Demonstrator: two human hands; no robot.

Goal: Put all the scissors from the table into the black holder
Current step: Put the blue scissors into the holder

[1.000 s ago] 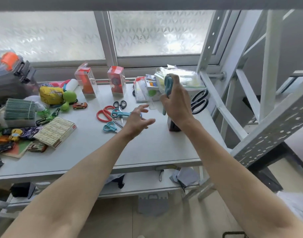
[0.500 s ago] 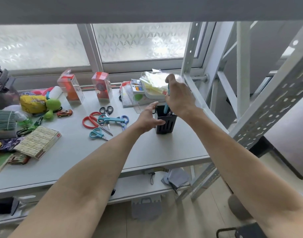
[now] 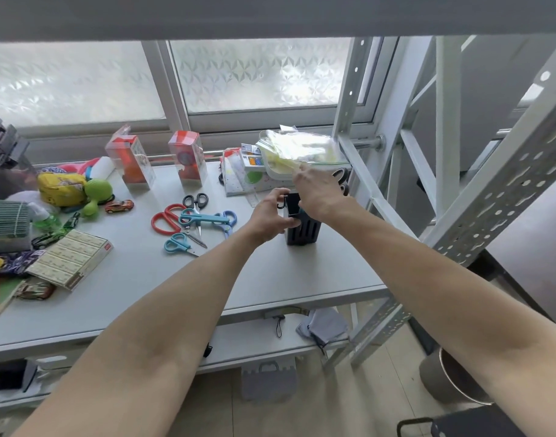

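Left hand (image 3: pixel 270 216) curls around the holder (image 3: pixel 303 227), steadying its left side. Right hand (image 3: pixel 317 193) sits over the holder's top, fingers loosely spread; a teal bit shows under it, grip unclear. Holder is near the worktop (image 3: pixel 317 279) right edge, mostly hidden. Five scissors (image 3: pixel 194 222) lie mid-worktop. Front edge clear.
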